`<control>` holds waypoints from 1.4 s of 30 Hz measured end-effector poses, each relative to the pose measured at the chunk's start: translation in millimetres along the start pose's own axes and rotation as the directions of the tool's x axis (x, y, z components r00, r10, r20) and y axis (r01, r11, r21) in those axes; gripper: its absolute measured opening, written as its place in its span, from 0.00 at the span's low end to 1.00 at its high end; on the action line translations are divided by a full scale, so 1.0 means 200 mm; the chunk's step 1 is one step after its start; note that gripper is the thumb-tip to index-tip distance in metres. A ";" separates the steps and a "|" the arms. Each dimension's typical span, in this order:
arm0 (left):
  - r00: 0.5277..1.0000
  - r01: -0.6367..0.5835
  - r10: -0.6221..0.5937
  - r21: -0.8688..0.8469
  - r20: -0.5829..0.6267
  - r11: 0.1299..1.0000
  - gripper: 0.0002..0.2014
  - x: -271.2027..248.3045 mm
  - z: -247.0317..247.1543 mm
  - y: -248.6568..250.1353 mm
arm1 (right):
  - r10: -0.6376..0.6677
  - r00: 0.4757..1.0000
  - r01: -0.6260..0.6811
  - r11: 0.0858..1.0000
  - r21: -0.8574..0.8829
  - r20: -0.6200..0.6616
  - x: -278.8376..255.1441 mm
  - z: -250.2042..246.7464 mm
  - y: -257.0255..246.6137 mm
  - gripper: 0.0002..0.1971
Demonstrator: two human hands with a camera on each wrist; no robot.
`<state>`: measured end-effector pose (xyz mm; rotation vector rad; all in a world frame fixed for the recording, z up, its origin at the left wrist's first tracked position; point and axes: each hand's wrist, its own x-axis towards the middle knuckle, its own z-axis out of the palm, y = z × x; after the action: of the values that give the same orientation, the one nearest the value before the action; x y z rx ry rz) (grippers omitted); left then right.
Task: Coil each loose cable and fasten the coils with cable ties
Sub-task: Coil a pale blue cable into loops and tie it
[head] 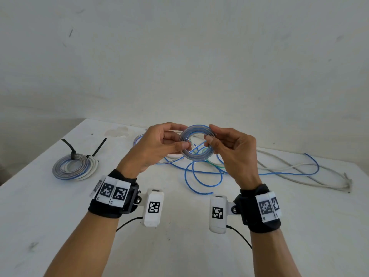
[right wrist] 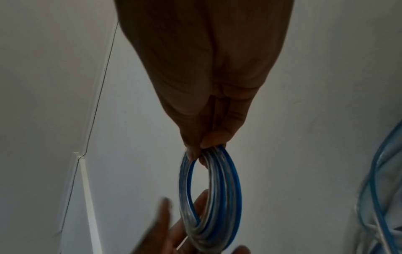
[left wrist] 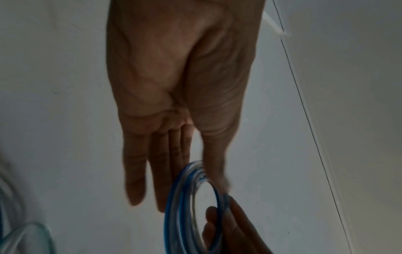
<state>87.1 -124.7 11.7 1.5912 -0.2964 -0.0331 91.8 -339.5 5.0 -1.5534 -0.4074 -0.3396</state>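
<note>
A small coil of clear-and-blue cable is held upright above the white table between both hands. My left hand pinches its left side between thumb and fingers; in the left wrist view the coil sits between that hand's thumb and straight fingers. My right hand pinches the right side, thumb and forefinger closing on the coil in the right wrist view. The rest of this blue cable trails loose on the table below.
Two finished coils lie at the left, each with a black cable tie sticking up. A loose whitish cable snakes across the right side. Another coil shows partly behind my left hand. A wall stands right behind the table.
</note>
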 end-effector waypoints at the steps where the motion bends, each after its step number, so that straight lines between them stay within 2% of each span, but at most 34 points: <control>1: 0.999 0.017 -0.017 0.008 0.035 1.000 0.20 0.01 0.02 0.02 | 0.007 1.000 -0.007 1.000 -0.005 0.002 -0.01 -0.02 -0.01 0.14; 6: 0.952 0.256 -0.255 0.012 0.168 0.967 0.28 0.08 0.19 0.14 | 0.008 0.995 0.001 0.996 -0.091 0.100 -0.09 -0.13 -0.09 0.13; 10: 0.888 0.305 -0.322 0.102 0.330 0.947 0.28 0.06 0.40 0.19 | -0.003 0.997 0.011 0.994 -0.105 0.082 -0.20 -0.26 -0.16 0.12; 15: 0.826 0.336 -0.340 0.092 0.450 0.938 0.24 0.00 0.64 0.26 | 0.005 1.000 -0.006 0.990 -0.138 -0.001 -0.36 -0.47 -0.25 0.12; 19: 0.769 0.336 -0.351 0.130 0.535 0.933 0.21 -0.02 0.84 0.29 | 0.008 0.998 -0.022 0.970 -0.243 -0.060 -0.48 -0.64 -0.32 0.11; 22: 0.764 0.298 -0.330 0.152 0.554 0.943 0.22 -0.02 0.99 0.28 | 0.013 0.995 -0.040 0.959 -0.282 -0.098 -0.57 -0.75 -0.37 0.10; 27: 0.786 0.207 -0.249 0.138 0.567 0.969 0.23 -0.08 1.20 0.23 | 0.037 0.988 -0.083 0.947 -0.310 -0.150 -0.69 -0.92 -0.42 0.12; 32: 0.730 0.180 -0.225 0.137 0.645 0.974 0.17 -0.11 1.30 0.19 | 0.091 0.978 -0.151 0.926 -0.345 -0.186 -0.78 -1.02 -0.44 0.13; 37: 0.750 0.175 -0.247 0.177 0.613 0.969 0.24 -0.15 1.36 0.15 | 0.194 0.962 -0.252 0.900 -0.354 -0.192 -0.81 -1.07 -0.43 0.13; 40: 0.749 0.191 -0.265 0.185 0.607 0.964 0.24 -0.18 1.39 0.11 | 0.271 0.953 -0.303 0.857 -0.417 -0.136 -0.83 -1.10 -0.45 0.09; 42: 0.744 0.208 -0.287 0.199 0.603 0.958 0.23 -0.19 1.40 0.08 | 0.365 0.920 -0.383 0.767 -0.515 -0.141 -0.84 -1.20 -0.44 0.05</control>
<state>-10.1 -390.3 7.6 1.6932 -0.6120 -0.7881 -88.1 -586.6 12.8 -2.1295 0.0487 -0.1667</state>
